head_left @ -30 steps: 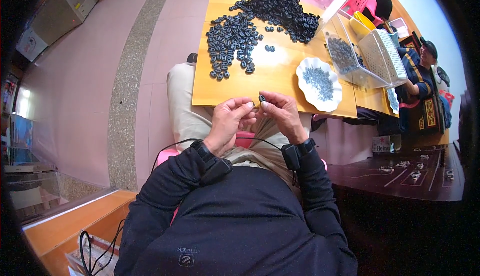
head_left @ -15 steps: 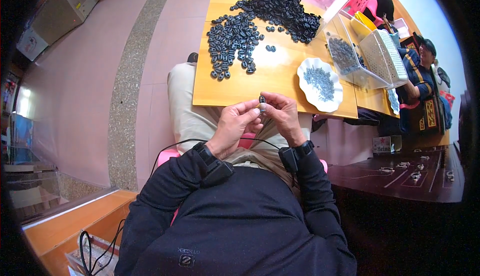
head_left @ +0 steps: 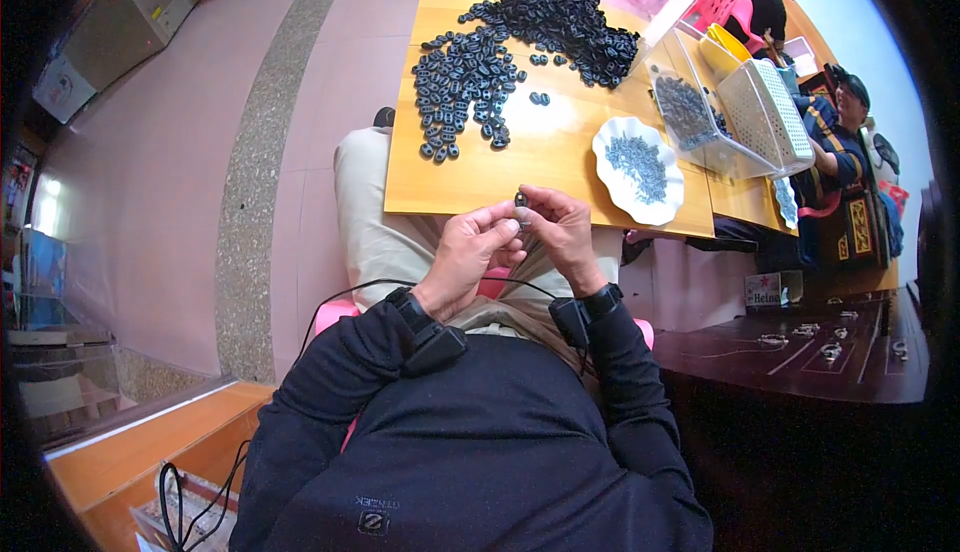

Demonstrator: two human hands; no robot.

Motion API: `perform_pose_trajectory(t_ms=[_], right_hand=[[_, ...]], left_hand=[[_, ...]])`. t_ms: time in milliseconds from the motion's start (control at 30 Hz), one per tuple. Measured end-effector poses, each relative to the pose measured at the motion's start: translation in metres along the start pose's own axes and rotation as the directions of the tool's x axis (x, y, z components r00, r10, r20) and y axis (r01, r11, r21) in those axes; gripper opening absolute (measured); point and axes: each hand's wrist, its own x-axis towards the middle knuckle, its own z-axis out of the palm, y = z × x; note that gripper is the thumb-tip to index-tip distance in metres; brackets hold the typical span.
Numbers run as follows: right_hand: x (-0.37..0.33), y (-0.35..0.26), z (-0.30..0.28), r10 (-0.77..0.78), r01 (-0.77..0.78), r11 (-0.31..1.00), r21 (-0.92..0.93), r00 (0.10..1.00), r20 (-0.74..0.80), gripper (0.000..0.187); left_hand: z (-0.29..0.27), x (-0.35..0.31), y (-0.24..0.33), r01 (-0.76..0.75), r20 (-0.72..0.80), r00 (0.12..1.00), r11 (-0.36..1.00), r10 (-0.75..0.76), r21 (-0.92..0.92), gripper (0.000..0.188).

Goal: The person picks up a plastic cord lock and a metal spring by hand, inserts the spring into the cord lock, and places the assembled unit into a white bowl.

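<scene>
Over my lap, just off the table's near edge, my two hands meet fingertip to fingertip. Between the thumb and fingers of my right hand (head_left: 562,236) is a small black oval piece (head_left: 521,199), held upright. My left hand (head_left: 462,254) pinches close beside it; whatever lies in its fingertips is too small to make out. On the table, a loose spread of black two-hole oval pieces (head_left: 464,92) lies ahead, with a bigger heap of them (head_left: 570,22) behind. To the right, a white scalloped dish (head_left: 612,184) holds many small grey slivers.
The wooden table (head_left: 560,162) ends just beyond my hands. A clear plastic bin (head_left: 745,162) with dark pieces stands at its right, next to a white perforated basket (head_left: 768,112). Other people sit at the far right. A black cable (head_left: 340,295) crosses my lap.
The black piece has tipped slightly in my right fingers, and both hands stay pinched together in nearly the same place. The view has shifted very slightly.
</scene>
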Motion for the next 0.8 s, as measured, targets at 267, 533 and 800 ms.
perform_pose_trajectory(t_ms=[267, 533, 800], right_hand=[[-0.001, 0.001, -0.001, -0.04, 0.041, 0.995, -0.086, 0.999, 0.023, 0.028], [-0.002, -0.009, -0.006, 0.065, -0.069, 0.992, 0.102, 0.997, 0.044, 0.028], [-0.004, -0.017, -0.011, 0.141, -0.166, 0.97, 0.179, 0.98, 0.143, 0.031]], left_hand=[[-0.001, 0.0, 0.0, 0.009, 0.014, 1.0, 1.0, -0.009, -0.025, 0.039], [-0.003, 0.001, 0.002, -0.006, -0.042, 0.999, 1.0, 0.005, -0.003, 0.026], [-0.002, 0.0, 0.008, -0.029, -0.12, 0.992, 1.0, 0.028, -0.009, 0.018]])
